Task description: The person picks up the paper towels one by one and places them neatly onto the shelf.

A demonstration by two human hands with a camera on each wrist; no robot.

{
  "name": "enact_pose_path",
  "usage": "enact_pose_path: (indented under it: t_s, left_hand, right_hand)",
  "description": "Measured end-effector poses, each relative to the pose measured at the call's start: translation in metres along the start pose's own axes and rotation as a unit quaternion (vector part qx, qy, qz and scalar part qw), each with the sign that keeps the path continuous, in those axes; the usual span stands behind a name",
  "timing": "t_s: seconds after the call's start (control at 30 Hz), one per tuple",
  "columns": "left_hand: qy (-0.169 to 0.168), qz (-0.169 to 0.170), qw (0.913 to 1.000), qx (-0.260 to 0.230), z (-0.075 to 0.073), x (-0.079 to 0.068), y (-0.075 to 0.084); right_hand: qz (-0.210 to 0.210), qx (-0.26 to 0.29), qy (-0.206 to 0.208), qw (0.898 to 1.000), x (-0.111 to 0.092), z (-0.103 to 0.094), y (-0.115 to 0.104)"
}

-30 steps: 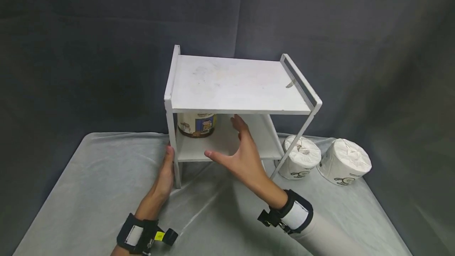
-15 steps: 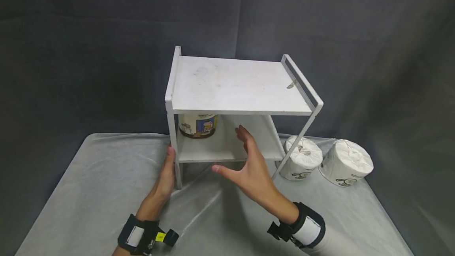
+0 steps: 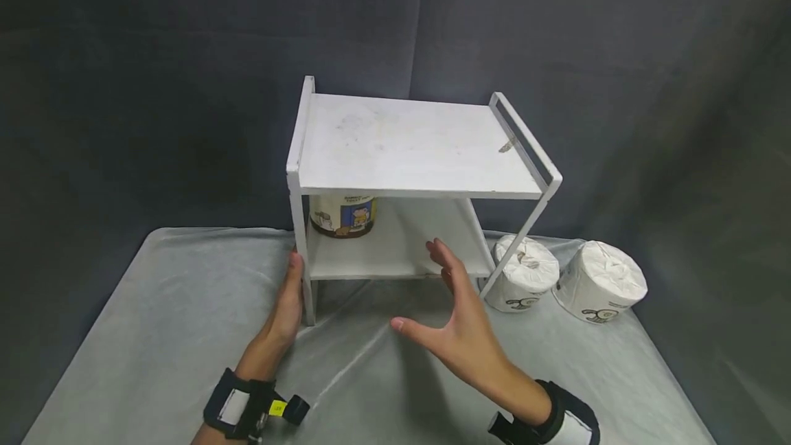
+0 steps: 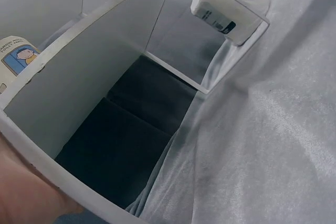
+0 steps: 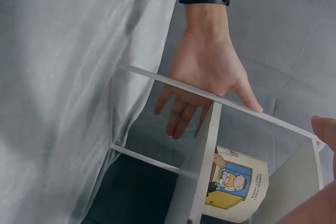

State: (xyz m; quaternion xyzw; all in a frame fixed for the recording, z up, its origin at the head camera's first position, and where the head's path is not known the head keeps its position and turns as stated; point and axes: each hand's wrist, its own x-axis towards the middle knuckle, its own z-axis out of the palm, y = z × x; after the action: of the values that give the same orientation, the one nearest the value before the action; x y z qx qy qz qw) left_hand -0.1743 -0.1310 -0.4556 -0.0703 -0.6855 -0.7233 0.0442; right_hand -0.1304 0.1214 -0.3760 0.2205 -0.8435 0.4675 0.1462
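Observation:
A white two-tier shelf rack (image 3: 408,146) stands on the grey cloth. My left hand (image 3: 286,311) rests against the rack's left side, fingers straight. In the right wrist view, the fingers of that left hand (image 5: 202,74) extend past the side bar, thumb along it. My right hand (image 3: 466,335) is in front of the rack, right of centre, thumb and fingers spread with nothing between them. On the lower tier, at the left, sits a printed toilet paper roll (image 3: 342,217), upright. Its top is hidden under the upper tier in the head view.
Two white-wrapped toilet paper rolls (image 3: 525,273) (image 3: 599,283) stand on the cloth to the right of the rack, one close by its right leg. A dark grey curtain (image 3: 185,122) hangs behind. The cloth-covered table (image 3: 154,335) reaches forward and to both sides.
My right hand has drawn back from the lower tier, towards me and to the right, still spread. The left hand, rack and rolls have kept their places.

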Motion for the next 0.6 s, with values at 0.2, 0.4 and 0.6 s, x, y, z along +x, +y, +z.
enact_pose_path:
  t_s: [0.2, 0.4, 0.6]
  left_hand:
    - [-0.002, 0.003, 1.0000, -0.004, 0.000, -0.001, 0.000]
    - [0.001, -0.007, 1.0000, -0.001, 0.000, 0.000, 0.001]
    - [-0.001, -0.005, 1.0000, 0.001, 0.001, 0.000, 0.001]
  right_hand:
    - [0.000, 0.009, 0.000, 1.000, -0.011, -0.008, 0.005]
    - [0.008, 0.010, -0.001, 1.000, -0.018, -0.017, 0.008]
    - [0.008, -0.029, -0.011, 0.999, -0.030, -0.027, 0.008]
